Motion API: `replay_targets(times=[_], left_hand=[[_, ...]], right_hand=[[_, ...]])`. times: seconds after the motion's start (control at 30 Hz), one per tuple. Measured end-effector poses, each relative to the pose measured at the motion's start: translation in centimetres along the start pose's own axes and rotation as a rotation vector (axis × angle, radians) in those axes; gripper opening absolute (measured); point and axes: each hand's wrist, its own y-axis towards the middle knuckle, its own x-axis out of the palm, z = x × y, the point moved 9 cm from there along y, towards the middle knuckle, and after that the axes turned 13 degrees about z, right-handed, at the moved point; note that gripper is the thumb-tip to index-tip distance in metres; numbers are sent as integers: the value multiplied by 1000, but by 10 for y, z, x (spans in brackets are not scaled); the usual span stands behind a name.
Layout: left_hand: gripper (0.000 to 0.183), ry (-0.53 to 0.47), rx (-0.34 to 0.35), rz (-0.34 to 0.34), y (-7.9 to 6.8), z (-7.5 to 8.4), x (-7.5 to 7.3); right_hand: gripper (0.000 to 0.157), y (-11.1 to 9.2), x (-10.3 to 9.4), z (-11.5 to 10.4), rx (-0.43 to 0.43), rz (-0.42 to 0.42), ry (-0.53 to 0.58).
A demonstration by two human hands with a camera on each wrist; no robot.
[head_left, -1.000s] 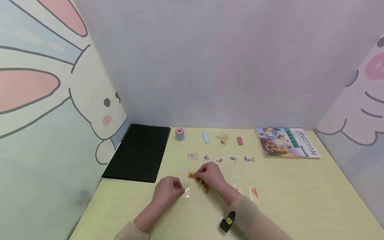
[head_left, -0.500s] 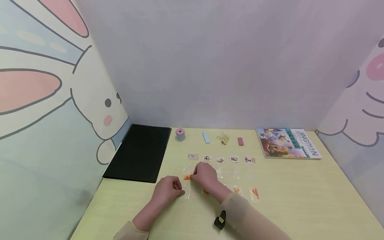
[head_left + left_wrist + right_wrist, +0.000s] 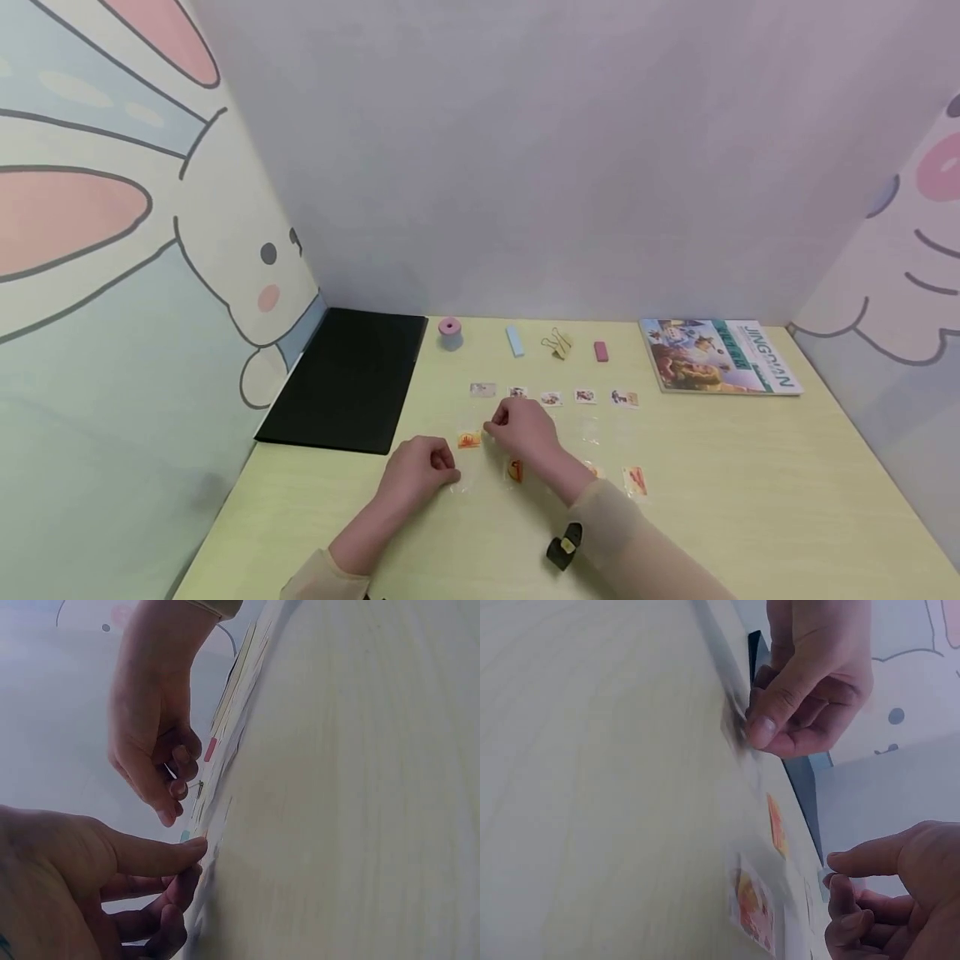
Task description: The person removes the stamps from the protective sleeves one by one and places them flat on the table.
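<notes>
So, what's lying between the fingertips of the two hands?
The head view shows a small orange card there, between the left hand and the right hand. A clear sleeve also shows, right at the left hand.

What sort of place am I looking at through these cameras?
Likely an activity corner in a child-themed room, though that's a guess. A large cartoon rabbit decorates the wall, and the pale table against it bears a binder clip and small picture cards, one of them orange.
</notes>
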Motion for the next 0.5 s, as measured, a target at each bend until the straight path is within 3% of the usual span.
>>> replay_targets(times=[0.23,0.4,0.5], left_hand=[[17,-28,21,33,4,13,1],[22,-31,50,36,7,25,13],[29,3,104,54,7,35,19]], right_hand=[[17,-10,-20,12,-49,-21,51],[20,-20,-20,19,-160,-38,15],[28,-26,-19,22,-232,-19,-32]])
